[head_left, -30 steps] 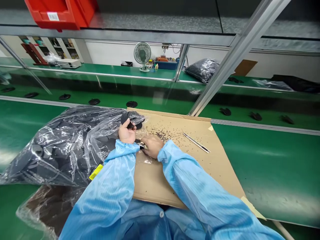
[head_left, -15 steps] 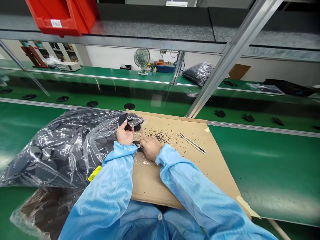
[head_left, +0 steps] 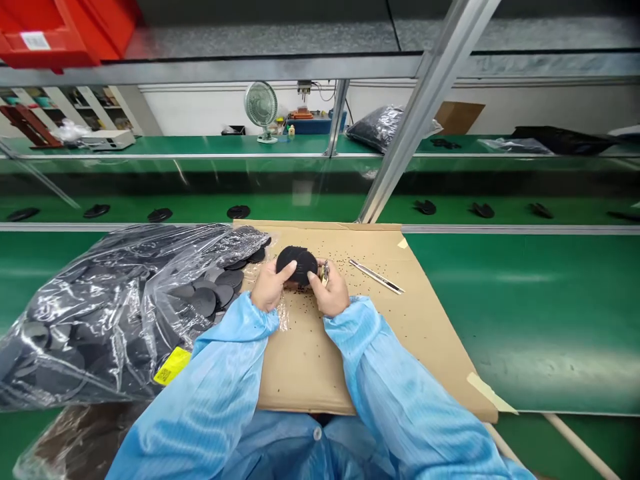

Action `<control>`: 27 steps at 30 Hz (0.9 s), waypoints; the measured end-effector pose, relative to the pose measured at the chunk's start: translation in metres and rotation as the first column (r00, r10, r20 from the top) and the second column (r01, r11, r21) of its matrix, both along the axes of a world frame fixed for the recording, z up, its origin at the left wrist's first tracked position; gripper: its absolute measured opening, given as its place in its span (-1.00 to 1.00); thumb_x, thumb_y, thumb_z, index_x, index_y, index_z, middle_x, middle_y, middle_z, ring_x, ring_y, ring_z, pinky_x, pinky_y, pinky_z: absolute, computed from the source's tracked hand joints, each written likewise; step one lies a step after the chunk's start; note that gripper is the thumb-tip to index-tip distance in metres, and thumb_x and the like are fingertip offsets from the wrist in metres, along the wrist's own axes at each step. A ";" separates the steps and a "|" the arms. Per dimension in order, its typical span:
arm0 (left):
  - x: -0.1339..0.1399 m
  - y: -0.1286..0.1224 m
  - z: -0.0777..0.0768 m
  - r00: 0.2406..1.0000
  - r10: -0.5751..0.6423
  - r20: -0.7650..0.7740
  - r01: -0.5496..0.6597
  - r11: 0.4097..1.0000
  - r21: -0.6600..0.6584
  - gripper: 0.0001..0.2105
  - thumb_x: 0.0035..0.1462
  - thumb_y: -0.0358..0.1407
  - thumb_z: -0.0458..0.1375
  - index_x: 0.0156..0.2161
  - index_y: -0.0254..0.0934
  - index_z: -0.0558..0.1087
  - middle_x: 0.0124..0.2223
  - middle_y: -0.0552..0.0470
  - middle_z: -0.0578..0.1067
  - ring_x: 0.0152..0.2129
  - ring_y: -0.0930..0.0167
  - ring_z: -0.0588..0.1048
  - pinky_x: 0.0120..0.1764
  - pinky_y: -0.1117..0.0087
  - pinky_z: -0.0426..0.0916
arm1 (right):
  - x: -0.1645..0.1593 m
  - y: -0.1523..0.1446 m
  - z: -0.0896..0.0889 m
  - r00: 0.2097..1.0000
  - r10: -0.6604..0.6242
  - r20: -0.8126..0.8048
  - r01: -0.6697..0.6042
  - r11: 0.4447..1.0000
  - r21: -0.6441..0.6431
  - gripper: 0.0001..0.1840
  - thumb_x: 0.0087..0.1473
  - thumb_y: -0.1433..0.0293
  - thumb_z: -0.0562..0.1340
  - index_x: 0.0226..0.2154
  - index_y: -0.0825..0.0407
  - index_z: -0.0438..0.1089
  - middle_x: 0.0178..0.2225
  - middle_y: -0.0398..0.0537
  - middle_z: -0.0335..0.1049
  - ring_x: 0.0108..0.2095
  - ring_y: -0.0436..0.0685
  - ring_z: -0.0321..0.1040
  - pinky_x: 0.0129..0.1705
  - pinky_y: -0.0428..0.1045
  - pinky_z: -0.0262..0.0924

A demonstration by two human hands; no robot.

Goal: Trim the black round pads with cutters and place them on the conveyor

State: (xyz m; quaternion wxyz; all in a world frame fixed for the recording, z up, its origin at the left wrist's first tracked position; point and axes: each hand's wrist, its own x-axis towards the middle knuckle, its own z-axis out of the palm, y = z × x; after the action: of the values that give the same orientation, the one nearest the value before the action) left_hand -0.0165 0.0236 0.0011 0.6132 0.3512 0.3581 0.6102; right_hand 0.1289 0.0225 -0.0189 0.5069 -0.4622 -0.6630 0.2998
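My left hand is closed on round black discs that overlap, its thumb pressed on their near face. From the other side, my right hand touches the discs with its thumb. A small metal tool sticks up from the curled fingers of my right hand; its kind is too small to tell. Both hands are over a cardboard sheet strewn with tiny black bits. Left of them lies a large clear plastic bag full of black discs, several spilling from its mouth.
A slim knife-like tool rests on the cardboard. Behind it runs a green strip carrying spaced black parts. A slanted metal post rises there, and a red bin sits on the shelf above.
My hands have come together around the black discs, raised in front of me. My left hand has moved right, away from the bag's mouth. The view has shifted slightly to the right.
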 end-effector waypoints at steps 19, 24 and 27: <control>0.007 -0.004 -0.011 0.989 -0.031 -0.148 0.045 0.995 0.091 -0.63 -0.18 -0.35 0.39 -0.18 -0.34 0.53 -0.14 -0.11 0.56 -0.17 0.29 0.50 -0.02 0.23 0.35 | 0.002 0.000 0.012 0.957 -0.025 -0.287 -0.020 0.988 -0.152 -0.65 -0.07 0.20 0.28 -0.24 0.06 0.37 -0.32 -0.03 0.45 -0.31 0.12 0.40 -0.19 0.02 0.29; 0.007 -0.005 -0.012 0.989 -0.079 -0.125 0.090 0.992 0.087 -0.64 -0.18 -0.34 0.39 -0.19 -0.35 0.52 -0.13 -0.11 0.56 -0.16 0.27 0.50 0.00 0.17 0.33 | 0.001 0.000 0.011 0.928 -0.014 -0.372 -0.035 0.992 -0.124 -0.70 -0.12 0.23 0.33 -0.31 0.03 0.37 -0.36 -0.07 0.43 -0.33 0.10 0.38 -0.21 0.02 0.29; 0.008 -0.006 -0.011 0.987 -0.102 -0.123 0.115 0.988 0.104 -0.66 -0.16 -0.35 0.38 -0.20 -0.35 0.53 -0.12 -0.11 0.55 -0.14 0.28 0.49 0.03 0.18 0.32 | 0.001 0.000 0.013 0.930 -0.033 -0.365 -0.002 0.996 -0.094 -0.73 -0.14 0.25 0.33 -0.36 0.02 0.36 -0.40 -0.10 0.42 -0.37 0.09 0.35 -0.24 0.02 0.28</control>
State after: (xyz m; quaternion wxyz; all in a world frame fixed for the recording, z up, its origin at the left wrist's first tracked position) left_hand -0.0081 0.0178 -0.0101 0.6029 0.4390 0.3396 0.5731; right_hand 0.1303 0.0227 -0.0061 0.6020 -0.4263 -0.5386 0.4072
